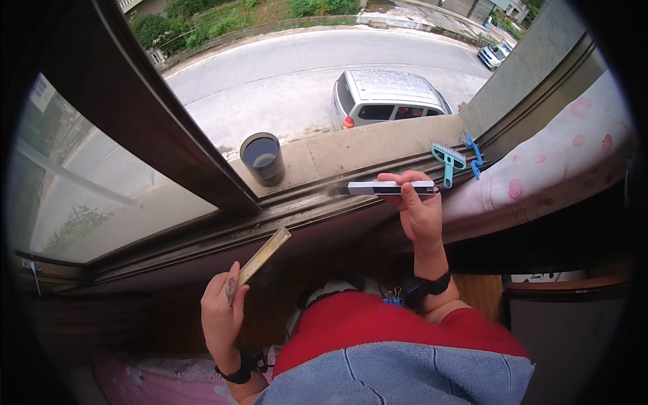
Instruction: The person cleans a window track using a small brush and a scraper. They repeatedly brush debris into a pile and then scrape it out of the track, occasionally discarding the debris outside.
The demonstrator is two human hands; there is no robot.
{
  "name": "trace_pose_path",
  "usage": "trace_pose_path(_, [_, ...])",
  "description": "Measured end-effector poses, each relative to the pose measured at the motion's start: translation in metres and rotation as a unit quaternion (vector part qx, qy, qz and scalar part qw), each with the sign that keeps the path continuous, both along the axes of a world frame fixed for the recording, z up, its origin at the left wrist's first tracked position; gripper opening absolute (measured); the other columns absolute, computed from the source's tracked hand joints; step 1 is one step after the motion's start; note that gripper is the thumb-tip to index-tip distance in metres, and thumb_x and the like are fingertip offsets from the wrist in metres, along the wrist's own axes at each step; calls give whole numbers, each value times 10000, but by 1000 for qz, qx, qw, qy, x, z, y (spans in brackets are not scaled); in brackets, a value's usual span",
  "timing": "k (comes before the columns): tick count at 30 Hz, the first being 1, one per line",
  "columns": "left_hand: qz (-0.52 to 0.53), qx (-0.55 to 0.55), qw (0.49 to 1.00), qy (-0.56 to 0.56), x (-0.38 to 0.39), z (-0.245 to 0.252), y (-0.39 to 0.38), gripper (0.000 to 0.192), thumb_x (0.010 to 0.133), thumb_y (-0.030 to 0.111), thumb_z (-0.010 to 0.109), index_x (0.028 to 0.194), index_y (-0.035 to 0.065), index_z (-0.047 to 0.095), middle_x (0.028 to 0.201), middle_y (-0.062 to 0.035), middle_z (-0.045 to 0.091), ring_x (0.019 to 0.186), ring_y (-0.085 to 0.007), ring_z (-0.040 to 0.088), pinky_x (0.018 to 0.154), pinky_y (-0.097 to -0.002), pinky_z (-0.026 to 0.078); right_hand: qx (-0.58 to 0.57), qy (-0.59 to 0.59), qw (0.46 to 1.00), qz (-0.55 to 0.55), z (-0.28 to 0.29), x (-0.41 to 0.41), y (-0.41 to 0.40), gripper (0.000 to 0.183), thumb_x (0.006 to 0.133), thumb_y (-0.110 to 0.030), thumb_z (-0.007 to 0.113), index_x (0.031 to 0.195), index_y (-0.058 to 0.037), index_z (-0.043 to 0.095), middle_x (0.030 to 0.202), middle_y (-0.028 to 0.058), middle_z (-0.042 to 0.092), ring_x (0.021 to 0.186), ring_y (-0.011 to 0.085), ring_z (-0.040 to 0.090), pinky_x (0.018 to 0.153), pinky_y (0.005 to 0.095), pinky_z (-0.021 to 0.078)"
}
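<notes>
My right hand [417, 202] grips a brush [387, 188] with a flat white-and-black handle. Its blurred bristles point left, over the dirty sliding-window track [304, 202]. In my left hand [223, 304] is a narrow, yellowish flat strip or channel piece [264, 256], slanting up toward the track; its exact kind is unclear. On the outer sill [324, 152], just beyond the track, stands a dark cup [263, 161] holding liquid. A teal-handled brush [447, 161] and a blue plastic tool [475, 157] lie across the track's right end, beyond my right hand.
An upright window frame [177, 111] and glass pane [101, 187] stand at left. A pink-patterned white curtain [541, 162] hangs at right. Past the sill's outer edge, a silver van [395, 93] is parked on the road below. A dark cabinet [562, 344] stands at lower right.
</notes>
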State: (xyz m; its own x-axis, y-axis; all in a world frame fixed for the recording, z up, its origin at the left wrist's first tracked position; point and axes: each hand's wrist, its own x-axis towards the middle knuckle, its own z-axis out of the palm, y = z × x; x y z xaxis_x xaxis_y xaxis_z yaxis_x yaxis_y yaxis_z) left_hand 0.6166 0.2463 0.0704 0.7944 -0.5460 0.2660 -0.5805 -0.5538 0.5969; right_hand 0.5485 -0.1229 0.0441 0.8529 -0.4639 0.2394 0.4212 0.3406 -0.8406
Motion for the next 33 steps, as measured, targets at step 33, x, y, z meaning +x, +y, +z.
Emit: trace_pose_path(33, [133,12,991,-14,5,-48,113,339,947,40,669,1283,-5,661,914,-147,610,695,-251,560,630,-330,476,-497,63,865,29,13,66,108,153,887,-37,730,1040,-45,738,955,89,774,809,182,741,744,272,554])
